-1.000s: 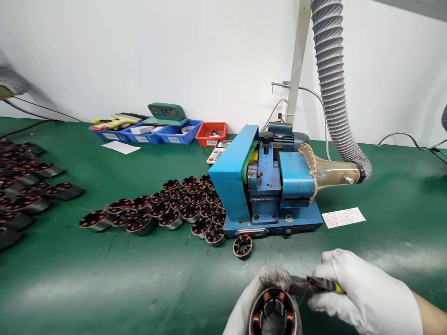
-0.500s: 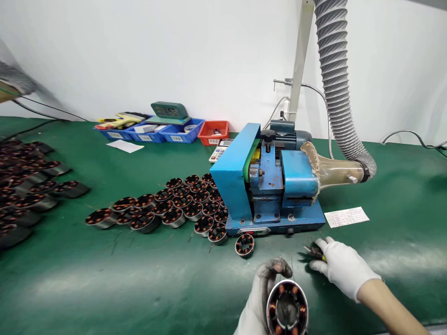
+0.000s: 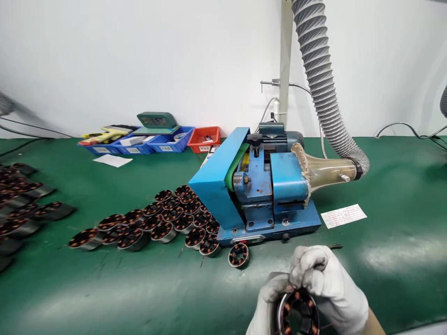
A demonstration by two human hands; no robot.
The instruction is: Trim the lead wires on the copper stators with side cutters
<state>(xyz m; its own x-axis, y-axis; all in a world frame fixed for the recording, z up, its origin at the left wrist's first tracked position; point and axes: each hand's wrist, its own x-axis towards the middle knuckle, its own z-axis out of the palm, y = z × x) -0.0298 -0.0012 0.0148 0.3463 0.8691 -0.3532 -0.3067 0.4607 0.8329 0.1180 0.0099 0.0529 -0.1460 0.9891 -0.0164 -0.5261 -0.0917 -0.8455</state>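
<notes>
A ring-shaped motor stator (image 3: pixel 280 316) with copper windings inside a metal ring is held at the bottom of the view, its open face toward me. My left hand (image 3: pixel 267 302), in a soiled white glove, is closed around its left side. My right hand (image 3: pixel 323 279), also gloved, has its fingers pinched together at the stator's upper edge, close to the left fingertips. Whatever lies between those fingers is hidden. Just behind the right hand, a dark tip (image 3: pixel 335 246) of a tool shows on the green table. Another stator (image 3: pixel 239 256) stands alone, left of my hands.
A blue belt machine (image 3: pixel 258 186) stands ahead, joined to a grey ribbed hose (image 3: pixel 319 70). Several stators (image 3: pixel 164 231) cluster to its left, with more at the far left. Blue bins (image 3: pixel 171 145), a red bin (image 3: pixel 204 139) and a clock (image 3: pixel 157 120) line the wall. A paper slip (image 3: pixel 344 216) lies right.
My right hand has left the pliers on the table and moved left to the stator, its fingers now pinched. My left hand still holds the stator. The view has shifted slightly.
</notes>
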